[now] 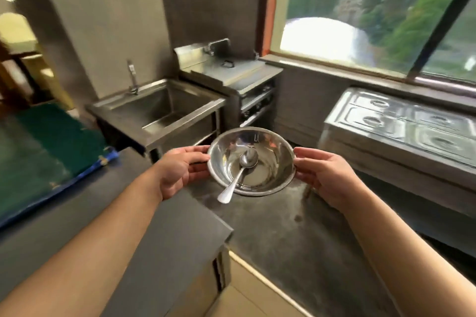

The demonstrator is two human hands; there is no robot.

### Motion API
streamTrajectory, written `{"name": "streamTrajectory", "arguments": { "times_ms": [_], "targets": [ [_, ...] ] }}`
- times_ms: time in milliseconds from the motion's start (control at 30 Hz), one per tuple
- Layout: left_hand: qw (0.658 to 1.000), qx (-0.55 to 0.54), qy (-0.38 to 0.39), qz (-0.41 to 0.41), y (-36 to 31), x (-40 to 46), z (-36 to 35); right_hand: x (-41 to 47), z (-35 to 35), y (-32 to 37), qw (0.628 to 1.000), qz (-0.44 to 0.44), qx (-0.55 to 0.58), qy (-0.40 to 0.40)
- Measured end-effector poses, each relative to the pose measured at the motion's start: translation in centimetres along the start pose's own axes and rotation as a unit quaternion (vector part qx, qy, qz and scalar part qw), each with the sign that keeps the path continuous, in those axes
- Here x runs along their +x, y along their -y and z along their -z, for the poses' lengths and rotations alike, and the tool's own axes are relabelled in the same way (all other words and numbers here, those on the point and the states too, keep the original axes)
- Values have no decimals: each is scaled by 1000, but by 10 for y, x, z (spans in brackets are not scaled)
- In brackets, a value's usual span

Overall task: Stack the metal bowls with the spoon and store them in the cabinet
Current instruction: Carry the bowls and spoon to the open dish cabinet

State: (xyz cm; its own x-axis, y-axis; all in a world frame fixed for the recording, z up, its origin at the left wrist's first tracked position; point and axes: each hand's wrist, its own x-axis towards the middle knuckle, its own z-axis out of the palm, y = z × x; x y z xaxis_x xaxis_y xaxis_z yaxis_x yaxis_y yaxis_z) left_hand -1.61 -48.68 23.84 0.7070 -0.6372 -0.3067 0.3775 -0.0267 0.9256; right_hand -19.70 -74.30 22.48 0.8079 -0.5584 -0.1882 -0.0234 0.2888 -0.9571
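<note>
I hold a stack of shiny metal bowls (268, 147) in the air at the middle of the view, above the floor. My left hand (180, 170) grips its left rim and my right hand (327, 177) grips its right rim. A metal spoon (238, 177) lies inside the top bowl, its head at the bottom and its handle sticking out over the near rim. How many bowls are nested I cannot tell. No cabinet interior shows.
A grey counter (144, 226) runs along my left with a green and blue mat (51, 147) on it. A steel sink (159, 110) and a steel unit (229, 77) stand ahead. A steel serving counter with lids (401, 118) stands right, under the window.
</note>
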Motion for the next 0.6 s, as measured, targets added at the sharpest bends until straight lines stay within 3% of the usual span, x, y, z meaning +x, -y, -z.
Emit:
{"name": "streamTrajectory", "arguments": {
  "times_ms": [200,600],
  "targets": [
    [989,23,140,41,11,72,-174,-36,161,40,989,35,54,-137],
    [925,64,358,107,41,153,-430,-121,347,76,923,118,119,-347]
  ]
}}
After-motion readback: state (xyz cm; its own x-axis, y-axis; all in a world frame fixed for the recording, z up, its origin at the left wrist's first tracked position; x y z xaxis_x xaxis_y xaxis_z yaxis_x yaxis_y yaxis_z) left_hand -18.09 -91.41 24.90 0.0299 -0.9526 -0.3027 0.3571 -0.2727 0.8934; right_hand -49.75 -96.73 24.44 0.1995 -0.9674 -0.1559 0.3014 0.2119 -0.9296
